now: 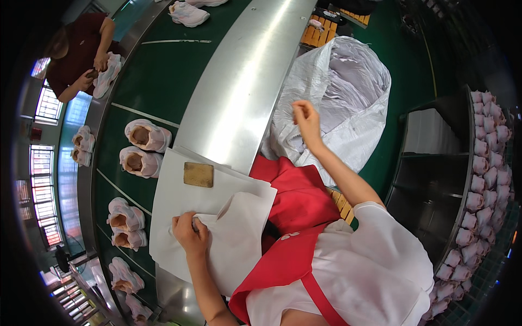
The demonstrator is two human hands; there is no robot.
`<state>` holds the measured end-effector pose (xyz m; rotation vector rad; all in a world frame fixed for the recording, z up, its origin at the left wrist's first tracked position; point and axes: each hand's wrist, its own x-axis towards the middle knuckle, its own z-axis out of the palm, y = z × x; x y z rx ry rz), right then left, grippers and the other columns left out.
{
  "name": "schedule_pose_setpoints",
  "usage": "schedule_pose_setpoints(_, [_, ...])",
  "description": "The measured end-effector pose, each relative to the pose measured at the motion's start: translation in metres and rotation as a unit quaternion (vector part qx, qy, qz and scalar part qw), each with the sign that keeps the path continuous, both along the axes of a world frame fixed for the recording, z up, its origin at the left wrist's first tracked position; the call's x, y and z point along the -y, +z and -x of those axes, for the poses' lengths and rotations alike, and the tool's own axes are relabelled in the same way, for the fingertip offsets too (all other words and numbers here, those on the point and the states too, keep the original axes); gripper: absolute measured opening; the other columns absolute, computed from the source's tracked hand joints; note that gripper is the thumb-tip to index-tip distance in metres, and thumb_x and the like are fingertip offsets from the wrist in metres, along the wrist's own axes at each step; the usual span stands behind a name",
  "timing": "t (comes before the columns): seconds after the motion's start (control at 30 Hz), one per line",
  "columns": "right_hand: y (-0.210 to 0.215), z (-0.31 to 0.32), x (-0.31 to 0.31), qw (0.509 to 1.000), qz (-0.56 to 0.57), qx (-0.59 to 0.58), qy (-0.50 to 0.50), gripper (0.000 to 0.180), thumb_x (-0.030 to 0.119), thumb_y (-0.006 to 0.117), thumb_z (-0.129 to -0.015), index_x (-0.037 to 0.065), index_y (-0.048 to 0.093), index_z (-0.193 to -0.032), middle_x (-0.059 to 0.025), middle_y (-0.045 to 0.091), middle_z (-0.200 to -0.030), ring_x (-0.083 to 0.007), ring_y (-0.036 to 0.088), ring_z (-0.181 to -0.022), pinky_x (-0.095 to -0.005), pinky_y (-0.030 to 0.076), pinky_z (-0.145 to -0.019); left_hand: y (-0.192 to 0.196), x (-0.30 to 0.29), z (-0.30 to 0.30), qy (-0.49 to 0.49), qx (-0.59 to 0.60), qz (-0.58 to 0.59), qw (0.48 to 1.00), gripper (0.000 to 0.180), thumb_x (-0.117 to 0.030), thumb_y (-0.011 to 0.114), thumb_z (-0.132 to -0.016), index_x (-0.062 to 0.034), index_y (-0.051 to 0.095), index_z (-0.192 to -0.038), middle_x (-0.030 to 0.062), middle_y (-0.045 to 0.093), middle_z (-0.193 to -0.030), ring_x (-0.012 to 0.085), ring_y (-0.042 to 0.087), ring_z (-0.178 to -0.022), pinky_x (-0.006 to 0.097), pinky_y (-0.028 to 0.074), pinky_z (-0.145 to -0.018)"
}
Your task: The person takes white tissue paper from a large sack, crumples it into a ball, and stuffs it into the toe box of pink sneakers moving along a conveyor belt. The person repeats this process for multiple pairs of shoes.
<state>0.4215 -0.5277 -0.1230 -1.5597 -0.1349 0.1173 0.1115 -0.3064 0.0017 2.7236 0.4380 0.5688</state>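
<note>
A stack of white paper sheets (168, 212) lies on the metal ledge in front of me. My left hand (190, 232) rests on it, fingers curled onto the edge of a loose, bent white sheet (237, 231). Further up the stack sits a brownish rectangular block (198, 174). My right hand (308, 122) is raised in front of a big white woven sack (364, 138), its fingers bent inward and nothing visible in them. Many crumpled white sheets (353, 81) fill the open mouth of the sack.
Pairs of pale shoes (142, 162) stand on a green conveyor belt (157, 76) at the left. Across it a person (89, 54) handles a shoe. A metal ledge (234, 81) runs along the belt. At right, a rack (429, 174) stands beside stacked pale shoes (481, 190).
</note>
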Motion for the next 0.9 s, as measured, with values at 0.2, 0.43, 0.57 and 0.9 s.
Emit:
schedule_pose_setpoints(0.2, [-0.159, -0.099, 0.125, 0.908, 0.392, 0.078, -0.123, 0.040, 0.012, 0.061, -0.076, 0.007, 0.052, -0.115, -0.0131, 0.057, -0.103, -0.0253, 0.059, -0.083, -0.0374, 0.048, -0.074, -0.007, -0.002, 0.008, 0.019, -0.025, 0.000, 1.000, 0.011, -0.001, 0.049, -0.069, 0.0009, 0.056, -0.078, 0.0119, 0.050, -0.066, 0.0296, 0.042, -0.057, 0.037, 0.036, -0.061])
schedule_pose_setpoints(0.43, [-0.174, -0.101, 0.150, 0.841, 0.533, 0.076, -0.056, 0.052, 0.013, 0.066, -0.073, 0.013, 0.048, -0.121, -0.0112, 0.049, -0.113, -0.0297, 0.055, -0.097, -0.0404, 0.047, -0.079, -0.010, -0.002, 0.012, 0.034, -0.035, -0.007, 0.999, 0.012, -0.004, 0.048, -0.072, 0.0017, 0.056, -0.078, 0.0133, 0.052, -0.069, 0.0309, 0.043, -0.063, 0.038, 0.036, -0.061])
schedule_pose_setpoints(0.57, [-0.176, -0.101, 0.150, 0.843, 0.507, 0.120, -0.132, 0.052, 0.011, 0.069, -0.071, 0.016, 0.048, -0.118, -0.0104, 0.049, -0.109, -0.0292, 0.055, -0.098, -0.0411, 0.047, -0.077, -0.007, 0.002, 0.012, 0.053, -0.045, 0.007, 0.998, 0.012, -0.005, 0.048, -0.073, 0.0016, 0.057, -0.078, 0.0130, 0.052, -0.067, 0.0296, 0.042, -0.063, 0.038, 0.035, -0.059])
schedule_pose_setpoints(0.9, [-0.171, -0.091, 0.165, 0.859, 0.497, 0.110, -0.062, 0.030, 0.007, 0.065, -0.074, 0.015, 0.054, -0.101, -0.0062, 0.050, -0.106, -0.0290, 0.058, -0.086, -0.0402, 0.047, -0.070, -0.006, 0.004, 0.008, 0.040, -0.040, -0.015, 0.998, 0.012, -0.008, 0.048, -0.076, 0.0008, 0.055, -0.076, 0.0120, 0.048, -0.064, 0.0284, 0.041, -0.061, 0.037, 0.033, -0.057])
